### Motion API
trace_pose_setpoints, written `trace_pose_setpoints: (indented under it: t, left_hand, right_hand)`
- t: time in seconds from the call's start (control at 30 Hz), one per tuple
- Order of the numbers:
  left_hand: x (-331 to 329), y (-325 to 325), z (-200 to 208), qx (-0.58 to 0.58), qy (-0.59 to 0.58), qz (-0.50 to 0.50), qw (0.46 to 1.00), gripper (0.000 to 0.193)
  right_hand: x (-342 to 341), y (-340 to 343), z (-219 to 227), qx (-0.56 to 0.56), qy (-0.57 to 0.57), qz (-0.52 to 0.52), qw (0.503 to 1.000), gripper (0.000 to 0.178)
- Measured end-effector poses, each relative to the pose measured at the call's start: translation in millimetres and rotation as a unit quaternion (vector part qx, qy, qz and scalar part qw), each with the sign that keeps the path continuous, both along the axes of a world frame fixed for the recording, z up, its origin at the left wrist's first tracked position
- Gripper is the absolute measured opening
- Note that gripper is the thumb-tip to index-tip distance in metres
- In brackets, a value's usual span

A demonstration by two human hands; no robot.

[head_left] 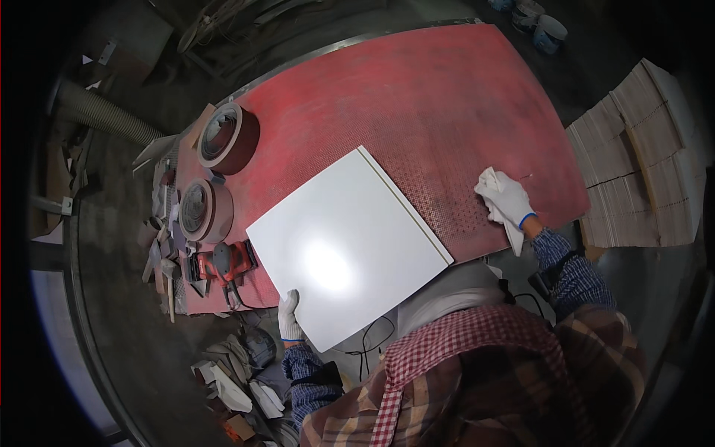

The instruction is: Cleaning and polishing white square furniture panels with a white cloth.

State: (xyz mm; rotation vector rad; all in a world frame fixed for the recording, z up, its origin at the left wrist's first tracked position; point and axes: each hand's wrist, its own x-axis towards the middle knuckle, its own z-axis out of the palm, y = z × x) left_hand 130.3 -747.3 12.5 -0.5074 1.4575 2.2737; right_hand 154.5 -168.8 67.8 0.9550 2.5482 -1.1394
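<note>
A glossy white square panel (342,246) lies tilted on the red table, its near corner sticking out past the front edge. A narrow groove runs along its right side. My left hand (290,316), in a white knit glove, grips the panel's lower left edge, with the fingers partly hidden. My right hand (508,200), gloved in white with a blue cuff, is closed on a white cloth (515,237) that hangs below it. It is over the right part of the table, apart from the panel.
The red perforated table (335,97) has two rolls of sanding belt (237,153) on its left. A red and black power sander (227,261) lies near them beside loose tools. Stacked panels (633,160) stand at the right, buckets (550,36) behind. Cloths and scraps (238,384) lie below left.
</note>
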Motion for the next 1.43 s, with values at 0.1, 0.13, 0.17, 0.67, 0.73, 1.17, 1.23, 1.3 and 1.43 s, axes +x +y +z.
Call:
trace_pose_setpoints:
  t: [0.1, 0.13, 0.17, 0.67, 0.73, 1.17, 1.23, 1.3, 1.43]
  left_hand:
    - [-3.1, 12.3, -0.6, -0.031, 0.000, -0.028, 0.999, 0.049]
    - [-7.6, 7.2, -5.7, -0.076, 0.009, -0.024, 0.997, 0.048]
    - [-3.8, -25.7, -30.9, -0.107, 0.055, -0.024, 0.992, 0.046]
    - [1.9, 6.3, -10.5, -0.685, 0.013, 0.045, 0.727, 0.055]
    - [10.9, -7.4, -31.0, -0.675, 0.008, 0.075, 0.734, 0.059]
    - [61.3, 4.8, -86.1, -0.330, -0.101, 0.036, 0.938, 0.092]
    - [78.6, 17.3, -99.2, -0.362, -0.120, 0.009, 0.925, 0.094]
    - [100.1, 50.0, -84.7, -0.368, -0.147, 0.003, 0.918, 0.097]
    - [124.6, 84.0, -102.1, -0.317, -0.171, 0.103, 0.927, 0.095]
  right_hand:
    - [-24.1, 44.1, -25.0, 0.195, 0.025, 0.082, 0.977, 0.079]
    - [-37.8, 43.2, -24.6, 0.198, 0.043, 0.073, 0.977, 0.079]
    - [-57.3, 32.3, -22.5, 0.254, -0.042, 0.155, 0.954, 0.084]
    - [-80.6, -152.6, -81.8, -0.010, -0.037, 0.262, 0.964, 0.094]
    - [-83.2, -160.5, -88.5, -0.007, -0.033, 0.233, 0.972, 0.094]
    - [-86.8, -150.5, -114.4, -0.006, -0.022, 0.230, 0.973, 0.089]
    - [-87.0, -139.6, -110.9, -0.004, -0.023, 0.232, 0.972, 0.088]
    - [-87.2, -120.2, -106.4, -0.009, -0.003, 0.251, 0.968, 0.087]
    - [-97.4, -106.1, -93.0, 0.001, -0.006, 0.291, 0.957, 0.084]
